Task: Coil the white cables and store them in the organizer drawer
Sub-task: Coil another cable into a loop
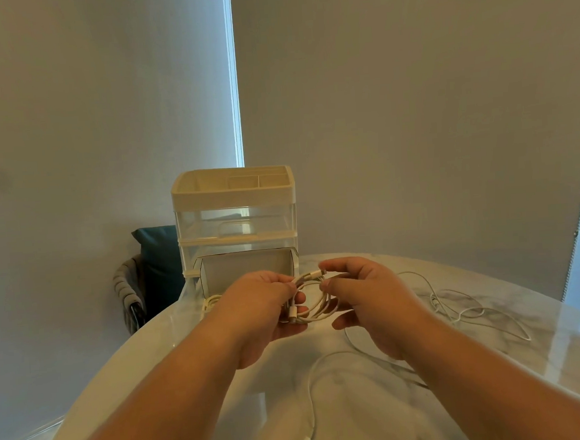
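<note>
Hands: two — left hand (264,311), right hand (366,300). Organizer (233,189): one. Drawers (235,223) visible: two. Coiled cables: two — held coil (317,312), second coil (212,301). Loose cables (459,311): apparently two. Table (564,338): one. Chair (132,292): one.

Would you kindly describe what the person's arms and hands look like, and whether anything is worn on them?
Nothing worn is visible. The left hand and right hand are bare, without gloves, and no ring shows on either. The left forearm and right forearm are likewise bare to the frame's lower edge: no sleeve, watch, bracelet or marking is in view.
</note>
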Demonstrator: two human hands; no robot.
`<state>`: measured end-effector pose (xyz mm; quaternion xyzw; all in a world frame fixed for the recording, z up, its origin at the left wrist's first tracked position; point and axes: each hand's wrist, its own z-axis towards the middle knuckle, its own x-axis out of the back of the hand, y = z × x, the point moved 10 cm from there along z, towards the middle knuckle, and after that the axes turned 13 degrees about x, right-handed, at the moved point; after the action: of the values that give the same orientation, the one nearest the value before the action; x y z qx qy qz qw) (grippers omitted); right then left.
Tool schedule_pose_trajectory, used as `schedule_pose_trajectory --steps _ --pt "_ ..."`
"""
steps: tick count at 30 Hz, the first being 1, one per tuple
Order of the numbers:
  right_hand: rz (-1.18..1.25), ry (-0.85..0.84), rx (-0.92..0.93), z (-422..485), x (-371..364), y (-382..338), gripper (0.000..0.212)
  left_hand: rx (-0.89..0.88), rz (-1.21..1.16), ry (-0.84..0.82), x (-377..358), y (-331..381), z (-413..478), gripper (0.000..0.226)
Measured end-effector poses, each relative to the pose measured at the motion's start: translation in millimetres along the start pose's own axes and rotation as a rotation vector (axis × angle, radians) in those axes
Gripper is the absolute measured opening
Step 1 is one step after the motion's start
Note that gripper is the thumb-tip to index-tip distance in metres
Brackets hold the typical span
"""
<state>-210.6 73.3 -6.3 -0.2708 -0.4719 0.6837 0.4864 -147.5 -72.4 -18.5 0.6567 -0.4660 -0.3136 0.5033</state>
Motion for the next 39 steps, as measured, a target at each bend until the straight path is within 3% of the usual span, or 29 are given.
schedule_pose_trajectory --steps 12,21,32,39 --pt "-0.011 0.111 0.01 4.6 19.5 4.2 0.018 0.02 -0.098 -0.051 -0.1 -0.5 1.5 0.015" --pt "-0.191 0.093 0.157 2.8 19.5 -13.9 0.023 0.017 -0.116 -0.087 -1.9 -2.6 5.0 0.019" --pt "-0.077 0.139 0.059 4.3 24.0 -3.5 0.006 -0.008 -0.143 -0.097 1.5 -0.4 5.2 0.017" --pt "-0.022 0.026 0.048 3.0 8.6 -3.5 0.027 0.019 -0.09 -0.089 2.4 -3.9 6.4 0.017"
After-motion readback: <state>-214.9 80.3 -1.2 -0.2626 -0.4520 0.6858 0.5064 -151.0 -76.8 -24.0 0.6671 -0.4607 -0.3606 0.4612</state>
